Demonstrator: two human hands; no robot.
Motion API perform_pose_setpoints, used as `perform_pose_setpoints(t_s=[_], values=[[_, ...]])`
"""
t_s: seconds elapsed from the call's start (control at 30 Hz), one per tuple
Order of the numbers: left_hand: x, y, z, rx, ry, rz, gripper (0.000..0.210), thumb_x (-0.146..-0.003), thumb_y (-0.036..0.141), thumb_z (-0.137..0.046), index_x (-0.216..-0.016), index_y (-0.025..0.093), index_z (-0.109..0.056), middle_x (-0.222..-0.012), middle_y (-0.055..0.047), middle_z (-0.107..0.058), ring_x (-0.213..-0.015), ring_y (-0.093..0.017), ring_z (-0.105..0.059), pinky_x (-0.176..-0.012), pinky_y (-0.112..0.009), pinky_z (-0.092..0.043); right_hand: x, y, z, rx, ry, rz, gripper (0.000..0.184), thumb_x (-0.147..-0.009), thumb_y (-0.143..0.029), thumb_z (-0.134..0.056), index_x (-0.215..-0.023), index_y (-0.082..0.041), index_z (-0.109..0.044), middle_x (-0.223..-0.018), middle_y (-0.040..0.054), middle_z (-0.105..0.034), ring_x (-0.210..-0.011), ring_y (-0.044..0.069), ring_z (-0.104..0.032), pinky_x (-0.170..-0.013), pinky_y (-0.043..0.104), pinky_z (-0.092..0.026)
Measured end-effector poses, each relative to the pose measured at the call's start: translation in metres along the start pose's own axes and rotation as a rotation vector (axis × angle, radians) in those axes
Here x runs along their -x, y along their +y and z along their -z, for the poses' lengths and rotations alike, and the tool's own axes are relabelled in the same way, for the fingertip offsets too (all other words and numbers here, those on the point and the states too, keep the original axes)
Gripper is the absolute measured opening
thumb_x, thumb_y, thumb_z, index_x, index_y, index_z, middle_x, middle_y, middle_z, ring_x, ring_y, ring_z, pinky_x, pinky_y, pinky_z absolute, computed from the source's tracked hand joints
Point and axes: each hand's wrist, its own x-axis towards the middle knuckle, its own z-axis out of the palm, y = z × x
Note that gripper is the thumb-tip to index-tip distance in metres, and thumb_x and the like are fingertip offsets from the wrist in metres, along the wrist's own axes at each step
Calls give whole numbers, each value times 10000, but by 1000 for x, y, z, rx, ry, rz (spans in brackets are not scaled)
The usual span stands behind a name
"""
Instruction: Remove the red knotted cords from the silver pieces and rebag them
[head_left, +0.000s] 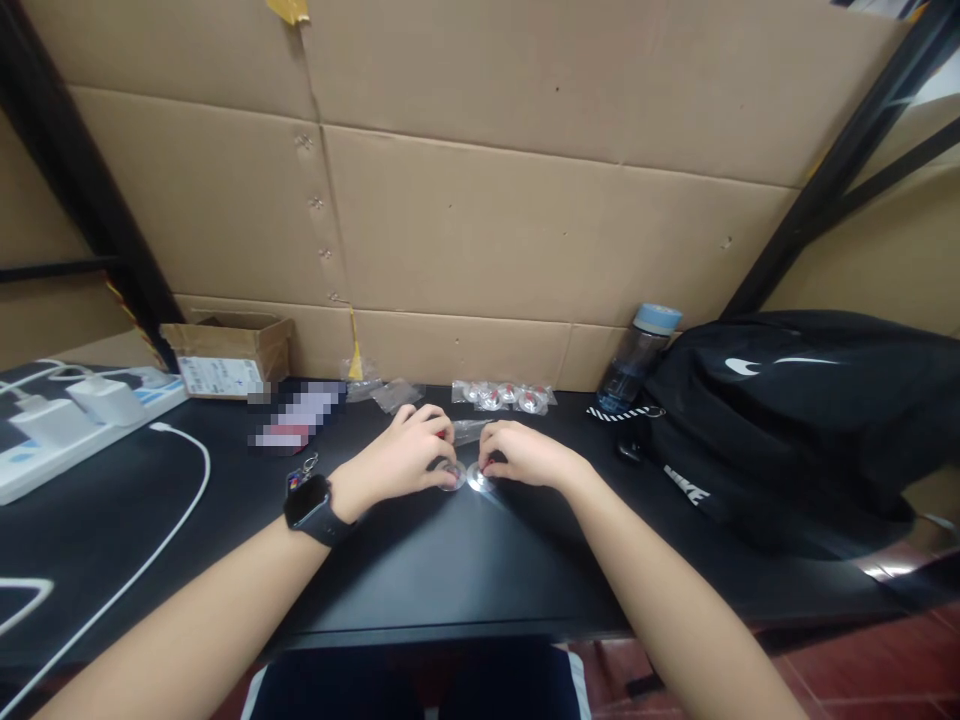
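Over the middle of the black table, my left hand (411, 450) curls its thumb and fingers onto a round, clear, shiny disc (452, 477); a bit of red shows near its fingers. Close beside it, my right hand (521, 455) pinches a red part at the middle of a second round, shiny disc (477, 480). Both discs sit at the table surface, nearly touching, partly hidden by my fingers. Just behind my hands lies a clear plastic bag (471, 432). Further back, several similar discs with red middles (491, 398) lie in clear wrappers.
A power strip (142, 402) with white chargers and a cable (187, 512) occupies the left. An opened cardboard box (238, 360), a keychain (306, 468) and empty clear wrappers (397, 395) lie nearby. To the right stand a bottle (637, 355) and a black bag (787, 430).
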Motion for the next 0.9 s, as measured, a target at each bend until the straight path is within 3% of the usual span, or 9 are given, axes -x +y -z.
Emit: perform_pose_setpoints(t_s=[0.1, 0.23, 0.33, 0.63, 0.9], values=[[-1, 8, -1, -38, 10, -39, 196, -821, 479, -760, -895, 298, -776, -1098, -38, -636, -1192, -283, -466, -962, -428, -303, 0, -1, -2, 25, 9, -17, 82, -823, -137, -727, -846, -200, -774, -962, 50, -705, -968, 206, -641, -895, 297, -464], [-4, 20, -5, -166, 37, 2, 59, -850, 283, -737, -819, 238, -758, -1062, -63, -645, -1195, -296, -470, -930, -435, -309, 2, -6, -2, 37, 11, -31, 87, -816, -114, -707, -831, -189, -748, -959, 48, -697, -971, 202, -635, -887, 284, -460], [-4, 25, -8, -252, 50, 18, 99, -866, 179, -676, -783, 192, -727, -1023, -82, -655, -1159, -290, -491, -895, -430, -318, 3, -10, -1, 50, 9, -52, 105, -811, -89, -684, -819, -183, -729, -958, 48, -690, -956, 194, -629, -871, 274, -458], [-6, 29, -16, -258, -21, 37, 150, -881, 149, -647, -747, 201, -685, -823, -44, -684, -909, -237, -554, -774, -392, -318, 7, -15, 2, 126, -7, -104, 141, -809, -64, -646, -789, -189, -709, -936, 45, -676, -916, 189, -612, -816, 257, -438], [-7, 28, -13, -288, -44, 110, 112, -855, 146, -685, -748, 175, -699, -782, -74, -701, -889, -246, -595, -727, -379, -338, 7, -15, 7, 129, -54, -169, 65, -811, -152, -701, -823, -211, -728, -963, 33, -684, -935, 198, -625, -798, 261, -437]])
